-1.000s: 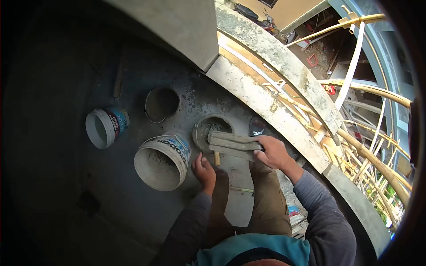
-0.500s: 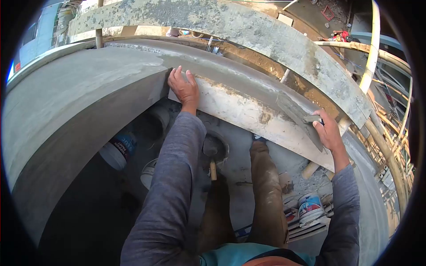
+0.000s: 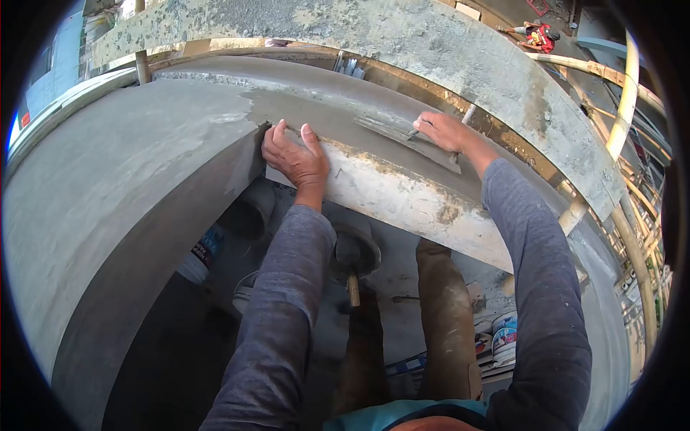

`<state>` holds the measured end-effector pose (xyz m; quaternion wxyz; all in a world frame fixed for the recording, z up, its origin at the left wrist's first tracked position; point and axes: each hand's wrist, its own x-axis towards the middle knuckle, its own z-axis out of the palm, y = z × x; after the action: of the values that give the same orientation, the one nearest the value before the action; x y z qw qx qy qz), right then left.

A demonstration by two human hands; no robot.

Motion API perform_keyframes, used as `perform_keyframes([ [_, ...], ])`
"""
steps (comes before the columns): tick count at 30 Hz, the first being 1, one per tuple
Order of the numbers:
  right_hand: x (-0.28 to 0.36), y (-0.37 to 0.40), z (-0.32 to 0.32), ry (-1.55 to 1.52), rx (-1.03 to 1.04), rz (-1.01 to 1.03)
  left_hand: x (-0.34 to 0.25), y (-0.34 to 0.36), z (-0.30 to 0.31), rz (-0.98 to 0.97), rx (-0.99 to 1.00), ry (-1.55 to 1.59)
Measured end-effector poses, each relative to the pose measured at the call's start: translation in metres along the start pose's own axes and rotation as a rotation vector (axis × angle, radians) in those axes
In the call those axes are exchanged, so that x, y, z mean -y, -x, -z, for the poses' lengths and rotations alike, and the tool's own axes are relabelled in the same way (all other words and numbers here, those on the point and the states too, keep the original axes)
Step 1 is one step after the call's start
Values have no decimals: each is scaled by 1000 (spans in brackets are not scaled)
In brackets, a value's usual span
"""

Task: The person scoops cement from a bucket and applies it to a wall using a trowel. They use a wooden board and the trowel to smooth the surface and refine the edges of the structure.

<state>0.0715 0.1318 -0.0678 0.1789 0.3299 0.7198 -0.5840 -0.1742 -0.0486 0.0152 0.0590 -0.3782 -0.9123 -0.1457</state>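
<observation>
Trowel [image 3: 399, 131] flat on ledge [image 3: 402, 195], gripped by right hand [image 3: 445, 132]; left hand [image 3: 293, 156] splayed over ledge edge

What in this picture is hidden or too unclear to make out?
Head view only:
- The trowel handle, covered by the right hand.
- The bucket label, cut off by the curved wall and the left sleeve.
- The ledge under the left hand, covered by the palm.
- The red object at top right, too small to identify.
</observation>
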Motion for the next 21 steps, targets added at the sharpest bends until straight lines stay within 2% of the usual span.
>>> perform_keyframes([
  [2, 14, -45, -13, -18, 75, -16, 1, -1, -1, -27, 2, -11],
  [6, 41, -120, -42, -17, 56, 60, 3, 0, -1, -29, 22, -8],
  [12, 82, -168, -64, 55, 34, 47, 4, 1, -1, -2, 67, -17],
  [15, 60, -142, -52, 118, 95, -5, 5, 0, -1, -1, 68, -16],
  [17, 19, -108, -47, 108, 78, 6, 4, 0, -2, -2, 60, -18],
  [21, -55, -2, -20, 158, 115, -125, 2, -1, -1, -4, 70, -40],
])
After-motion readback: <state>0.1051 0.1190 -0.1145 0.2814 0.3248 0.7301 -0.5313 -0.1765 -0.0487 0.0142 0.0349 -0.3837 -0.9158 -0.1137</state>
